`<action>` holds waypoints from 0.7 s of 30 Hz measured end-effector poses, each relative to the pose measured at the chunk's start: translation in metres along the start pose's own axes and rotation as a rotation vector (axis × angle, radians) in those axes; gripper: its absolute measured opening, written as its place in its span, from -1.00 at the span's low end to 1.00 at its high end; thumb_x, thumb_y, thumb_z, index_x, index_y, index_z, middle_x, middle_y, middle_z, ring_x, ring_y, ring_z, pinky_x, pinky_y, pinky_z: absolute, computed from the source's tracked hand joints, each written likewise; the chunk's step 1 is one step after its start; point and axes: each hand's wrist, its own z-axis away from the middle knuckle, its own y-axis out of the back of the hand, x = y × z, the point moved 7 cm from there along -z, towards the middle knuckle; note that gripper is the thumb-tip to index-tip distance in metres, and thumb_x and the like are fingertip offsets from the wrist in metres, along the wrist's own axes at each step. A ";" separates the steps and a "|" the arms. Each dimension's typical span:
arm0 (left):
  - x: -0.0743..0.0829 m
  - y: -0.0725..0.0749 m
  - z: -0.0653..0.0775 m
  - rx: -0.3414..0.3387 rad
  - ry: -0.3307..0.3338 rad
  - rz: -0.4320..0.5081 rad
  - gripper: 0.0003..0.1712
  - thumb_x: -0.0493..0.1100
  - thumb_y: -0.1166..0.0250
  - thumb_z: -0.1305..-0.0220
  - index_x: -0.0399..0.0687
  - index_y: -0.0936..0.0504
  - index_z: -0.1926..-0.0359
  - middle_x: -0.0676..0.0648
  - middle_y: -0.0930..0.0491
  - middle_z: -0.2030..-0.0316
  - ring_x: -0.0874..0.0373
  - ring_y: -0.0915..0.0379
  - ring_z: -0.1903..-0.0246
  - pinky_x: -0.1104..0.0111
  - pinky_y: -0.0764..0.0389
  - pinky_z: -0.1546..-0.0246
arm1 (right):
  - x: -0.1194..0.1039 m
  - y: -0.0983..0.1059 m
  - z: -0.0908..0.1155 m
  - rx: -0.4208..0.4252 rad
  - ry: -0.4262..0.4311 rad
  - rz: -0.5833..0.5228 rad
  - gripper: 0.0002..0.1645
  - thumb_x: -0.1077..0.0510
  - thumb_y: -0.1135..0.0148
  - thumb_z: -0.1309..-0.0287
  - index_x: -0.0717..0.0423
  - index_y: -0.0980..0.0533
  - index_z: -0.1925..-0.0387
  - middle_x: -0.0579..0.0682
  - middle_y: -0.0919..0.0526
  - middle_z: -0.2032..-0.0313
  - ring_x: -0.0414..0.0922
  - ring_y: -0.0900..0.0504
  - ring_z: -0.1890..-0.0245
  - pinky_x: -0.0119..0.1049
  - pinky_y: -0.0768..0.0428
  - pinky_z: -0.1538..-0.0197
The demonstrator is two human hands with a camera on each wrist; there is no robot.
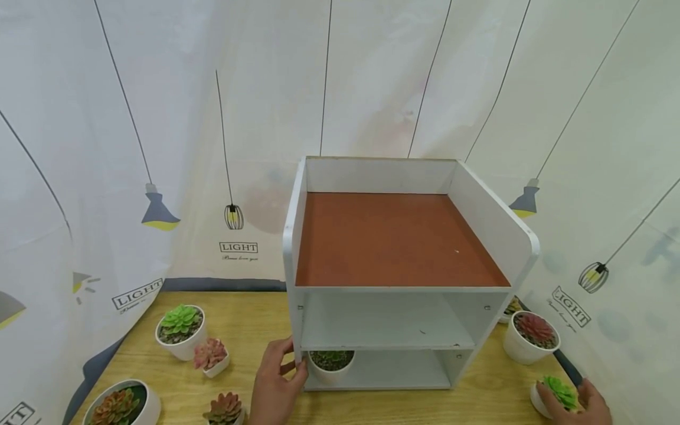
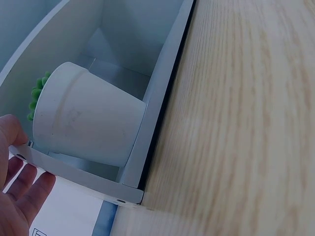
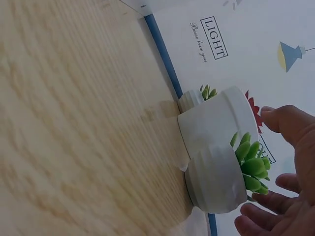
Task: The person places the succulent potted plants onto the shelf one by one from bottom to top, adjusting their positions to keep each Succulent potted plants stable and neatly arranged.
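A white shelf unit with a red-brown top board stands on the wooden table. My left hand pinches the front edge of its left side panel, thumb inside and fingers outside in the left wrist view. A white pot with a green succulent sits in the bottom compartment beside that panel. On the right, my right hand spreads around a small ribbed white pot with a green succulent. In the right wrist view the fingers are loosely bent close to its leaves, and the thumb is near a red succulent's tips.
A larger white pot with a red succulent stands behind the small green one, with another pot partly hidden further back. Several potted succulents stand left of the shelf. A printed cloth hangs behind and beside the table.
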 end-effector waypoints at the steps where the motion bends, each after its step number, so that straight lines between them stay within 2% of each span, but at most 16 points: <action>1: 0.000 0.000 0.000 0.000 0.001 0.000 -0.42 -0.43 -0.35 -0.28 0.08 -0.57 -0.26 -0.02 -0.52 -0.07 0.03 -0.54 -0.09 0.29 -0.80 0.04 | 0.002 -0.001 -0.002 -0.012 0.002 0.005 0.55 -0.57 -0.19 -0.16 0.43 0.32 -0.59 0.55 0.08 -0.53 0.53 -0.06 -0.46 0.44 -0.23 -0.47; 7: 0.000 -0.001 -0.001 -0.002 0.005 -0.001 -0.42 -0.43 -0.35 -0.29 0.09 -0.57 -0.27 -0.01 -0.52 -0.06 0.04 -0.54 -0.09 0.27 -0.80 0.03 | 0.010 -0.007 -0.015 -0.069 0.002 0.074 0.54 -0.51 -0.22 -0.21 0.49 0.36 -0.57 0.58 0.05 -0.51 0.55 -0.06 -0.42 0.45 -0.26 -0.43; 13: 0.000 -0.001 0.000 0.002 -0.001 0.005 -0.42 -0.44 -0.35 -0.29 0.11 -0.57 -0.26 -0.01 -0.52 -0.06 0.04 -0.54 -0.08 0.28 -0.80 0.03 | 0.017 -0.010 -0.020 -0.078 -0.033 0.184 0.57 -0.55 -0.23 -0.16 0.51 0.31 -0.56 0.61 0.00 -0.43 0.54 -0.14 -0.37 0.43 -0.35 -0.39; 17: -0.001 -0.001 0.000 -0.001 0.022 0.015 -0.42 -0.44 -0.34 -0.28 0.11 -0.58 -0.26 -0.02 -0.53 -0.07 0.02 -0.54 -0.08 0.26 -0.81 0.03 | 0.022 -0.012 -0.024 -0.084 -0.041 0.228 0.60 -0.59 -0.22 -0.12 0.54 0.27 -0.54 0.62 -0.03 -0.40 0.54 -0.17 -0.37 0.41 -0.40 -0.36; 21: -0.001 -0.001 0.000 -0.009 0.048 0.015 -0.42 -0.43 -0.34 -0.29 0.11 -0.57 -0.26 -0.03 -0.52 -0.08 0.01 -0.54 -0.10 0.26 -0.81 0.02 | 0.029 -0.015 -0.031 -0.092 -0.053 0.227 0.77 -0.75 -0.22 0.09 0.54 0.26 -0.55 0.62 -0.06 -0.37 0.54 -0.20 -0.35 0.41 -0.45 -0.32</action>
